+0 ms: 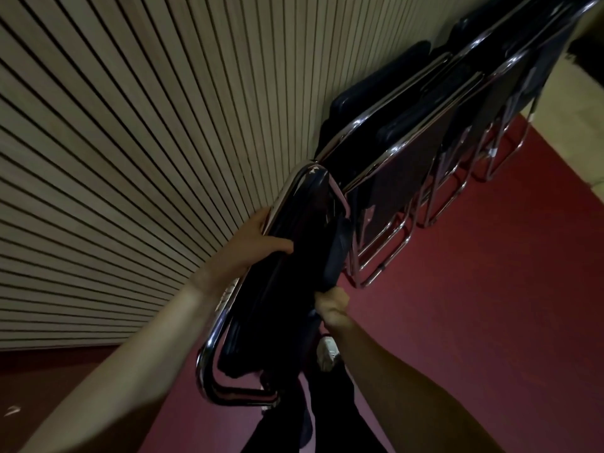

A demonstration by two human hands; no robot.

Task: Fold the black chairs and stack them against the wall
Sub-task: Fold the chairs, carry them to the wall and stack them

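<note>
Chair (294, 223), folded — left hand (251, 248) curled round its frame, right hand (331, 307) apparently pinching the seat edge; stack (425, 142) just beyond.

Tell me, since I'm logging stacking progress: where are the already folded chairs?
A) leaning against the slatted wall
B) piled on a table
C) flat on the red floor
A: beyond the held black chair, the folded chairs lean in a row against the slatted wall.
</note>
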